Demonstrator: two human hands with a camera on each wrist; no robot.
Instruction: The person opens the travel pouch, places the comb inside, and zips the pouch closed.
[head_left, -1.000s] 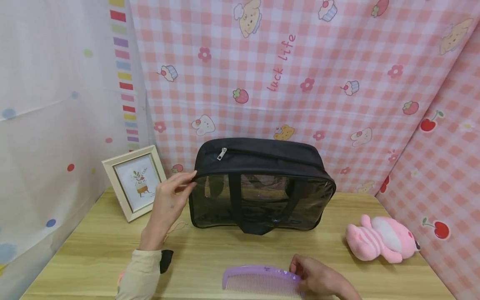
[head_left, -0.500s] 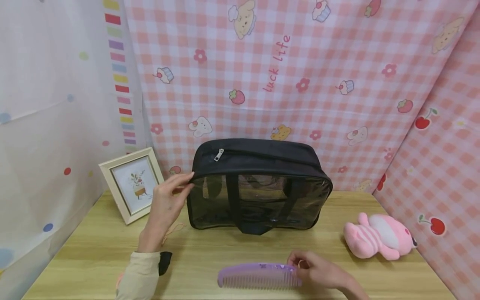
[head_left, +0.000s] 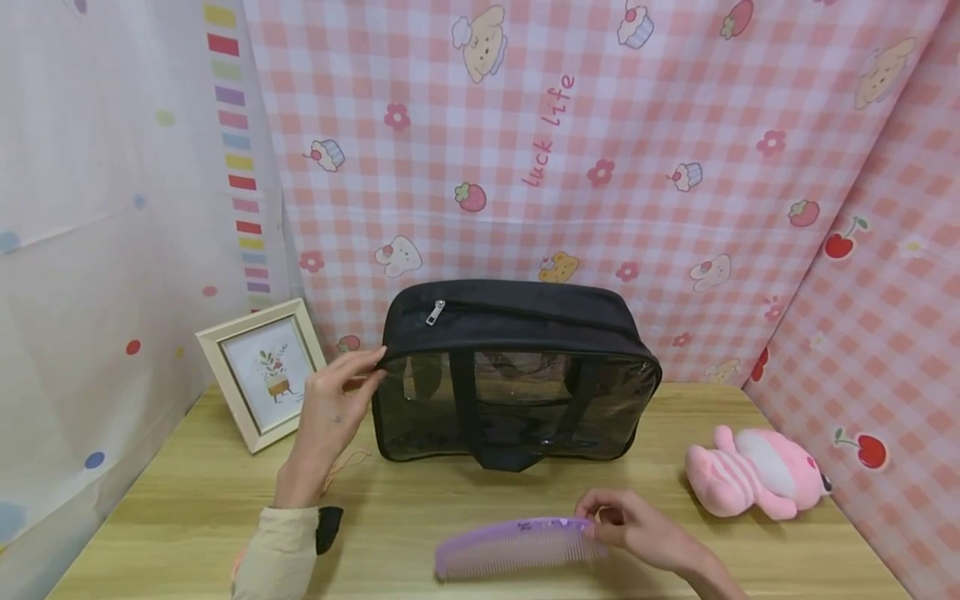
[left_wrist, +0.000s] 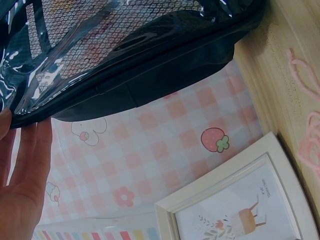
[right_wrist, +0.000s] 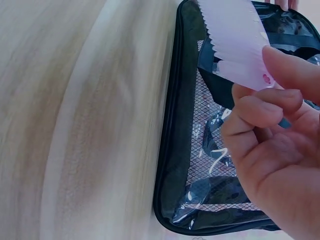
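A black toiletry bag point(head_left: 517, 325) with clear front panel, strap handles and a silver zipper pull point(head_left: 436, 312) stands upright at the back of the table. My left hand point(head_left: 335, 417) pinches the bag's upper left corner edge; the left wrist view shows thumb and fingers on either side of that rim. With my right hand point(head_left: 633, 533) I pinch one end of a purple comb point(head_left: 517, 546), its teeth pointing down, in front of the bag. In the right wrist view thumb and curled fingers hold the comb point(right_wrist: 240, 45), with the bag behind it.
A cream picture frame point(head_left: 262, 375) leans at the back left. On the right lies a pink plush toy point(head_left: 757, 473). A pink cord point(left_wrist: 311, 140) lies on the wooden table point(head_left: 405, 508) near the left hand. Patterned cloth point(head_left: 480, 150) hangs behind.
The right hand has lifted the comb slightly and tilted its held end upward. The left hand keeps its pinch on the bag's corner. The head view has shifted a little.
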